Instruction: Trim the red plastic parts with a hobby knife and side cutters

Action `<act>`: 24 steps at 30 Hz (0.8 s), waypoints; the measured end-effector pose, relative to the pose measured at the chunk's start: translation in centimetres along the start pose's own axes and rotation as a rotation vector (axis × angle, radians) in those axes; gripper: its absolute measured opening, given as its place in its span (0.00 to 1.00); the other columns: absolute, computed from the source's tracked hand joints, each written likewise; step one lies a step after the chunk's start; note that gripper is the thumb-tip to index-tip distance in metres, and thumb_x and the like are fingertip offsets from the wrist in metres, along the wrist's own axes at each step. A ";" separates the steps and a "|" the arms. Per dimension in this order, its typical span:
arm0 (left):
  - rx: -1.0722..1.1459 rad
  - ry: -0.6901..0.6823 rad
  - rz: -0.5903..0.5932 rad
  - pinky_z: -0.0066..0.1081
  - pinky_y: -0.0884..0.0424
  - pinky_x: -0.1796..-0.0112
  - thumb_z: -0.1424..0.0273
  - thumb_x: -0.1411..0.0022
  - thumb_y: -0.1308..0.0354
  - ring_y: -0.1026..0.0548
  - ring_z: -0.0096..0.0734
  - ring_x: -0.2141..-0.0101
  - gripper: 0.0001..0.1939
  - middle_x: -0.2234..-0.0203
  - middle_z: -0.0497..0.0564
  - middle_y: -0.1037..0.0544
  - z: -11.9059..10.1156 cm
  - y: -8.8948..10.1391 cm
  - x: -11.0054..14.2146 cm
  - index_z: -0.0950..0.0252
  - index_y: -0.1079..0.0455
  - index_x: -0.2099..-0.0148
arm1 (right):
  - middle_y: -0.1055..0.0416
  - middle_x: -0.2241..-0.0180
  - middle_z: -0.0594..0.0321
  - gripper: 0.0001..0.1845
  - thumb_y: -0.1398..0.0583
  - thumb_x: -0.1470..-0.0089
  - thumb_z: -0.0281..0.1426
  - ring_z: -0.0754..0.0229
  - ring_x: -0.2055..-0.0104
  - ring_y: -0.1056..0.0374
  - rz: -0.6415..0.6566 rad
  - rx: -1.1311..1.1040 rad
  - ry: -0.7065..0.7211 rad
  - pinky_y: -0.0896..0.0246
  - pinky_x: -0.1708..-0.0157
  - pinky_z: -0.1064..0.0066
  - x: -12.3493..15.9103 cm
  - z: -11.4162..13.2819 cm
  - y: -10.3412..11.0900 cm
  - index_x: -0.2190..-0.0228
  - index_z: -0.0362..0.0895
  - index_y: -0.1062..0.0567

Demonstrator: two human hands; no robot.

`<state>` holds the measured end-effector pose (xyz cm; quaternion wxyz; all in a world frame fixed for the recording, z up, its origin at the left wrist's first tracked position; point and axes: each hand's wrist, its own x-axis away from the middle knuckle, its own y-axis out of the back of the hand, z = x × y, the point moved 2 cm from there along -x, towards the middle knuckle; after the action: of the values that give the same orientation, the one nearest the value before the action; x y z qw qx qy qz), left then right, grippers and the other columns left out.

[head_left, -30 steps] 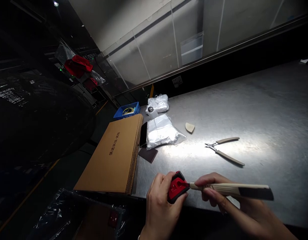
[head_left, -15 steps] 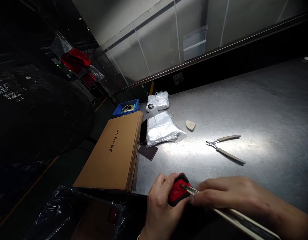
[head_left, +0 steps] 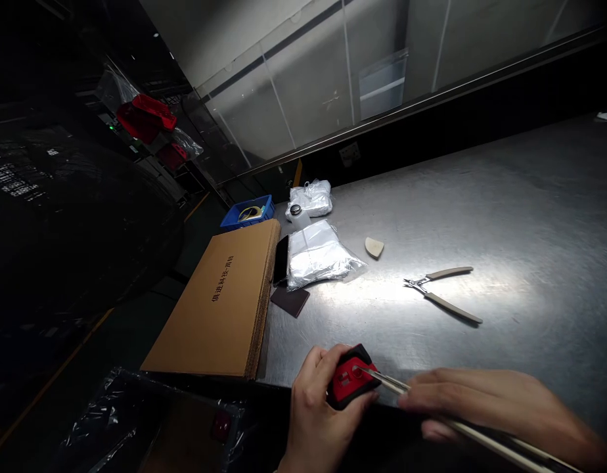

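My left hand [head_left: 316,401] is wrapped round a small red and black plastic part [head_left: 350,377] at the table's front edge, its red face turned up. Raised marks and a round spot show on that face. In my right hand [head_left: 475,401] is a long, slim pair of tweezers [head_left: 389,382] with pale arms and a metal tip. The tip meets the red face near the round spot; whether it grips anything there is too small to tell. Behind my hands, wire nippers [head_left: 441,289] with beige handles lie spread apart on the metal table [head_left: 530,236].
A pale wedge-shaped piece [head_left: 374,247] lies beyond my hands. Left of it are plastic-bagged white items [head_left: 323,253], a dark flat square [head_left: 291,301], a bottle [head_left: 298,215] and a blue bin [head_left: 247,211]. Stacked cardboard [head_left: 215,299] covers the table's left end.
My right hand has drawn back a little to the right with the tweezers, uncovering more of the red face. The left hand holds the part in nearly the same place.
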<state>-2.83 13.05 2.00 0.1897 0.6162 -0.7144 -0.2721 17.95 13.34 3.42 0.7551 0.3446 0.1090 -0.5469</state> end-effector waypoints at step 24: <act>0.039 -0.130 -0.053 0.29 0.30 0.67 0.73 0.43 0.33 0.27 0.32 0.68 0.26 0.67 0.47 0.29 0.6 -1.1 1.0 0.54 0.29 0.43 | 0.24 0.65 0.63 0.13 0.46 0.34 0.31 0.63 0.68 0.26 0.430 0.019 0.017 0.35 0.72 0.76 -2.3 2.1 1.4 0.52 0.48 0.26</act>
<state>-2.48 12.08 0.77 0.1235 0.6195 -0.7138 -0.3022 17.94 13.97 6.79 0.8502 0.3714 0.0342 -0.3715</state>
